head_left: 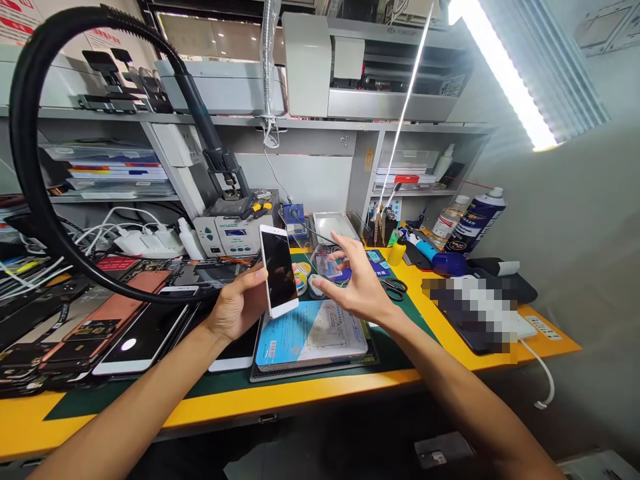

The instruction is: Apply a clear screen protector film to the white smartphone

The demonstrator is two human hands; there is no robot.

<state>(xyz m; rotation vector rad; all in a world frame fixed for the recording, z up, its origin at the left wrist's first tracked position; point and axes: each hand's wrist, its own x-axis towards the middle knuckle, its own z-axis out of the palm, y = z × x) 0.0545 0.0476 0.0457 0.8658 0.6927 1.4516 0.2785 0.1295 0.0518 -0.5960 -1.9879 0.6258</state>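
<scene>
My left hand (240, 303) is closed around the left edge of a white smartphone (279, 270), held upright with its dark screen facing me. To the right of the phone, my right hand (357, 283) hangs in the air, thumb and fingers apart, with nothing in it. Below both hands lies a blue and white book (313, 337) on the green mat (395, 340). Black-handled scissors (395, 289) rest just beyond my right wrist. Round containers (303, 273) sit partly hidden behind the phone.
Several phones and phone parts (145, 333) cover the left of the yellow desk. A thick black hose (30, 167) arches over them beside a grey rework station (235, 233). Bottles (475, 220) stand at the right, near a dark tablet-like device (457, 320). A lamp (505, 73) hangs above.
</scene>
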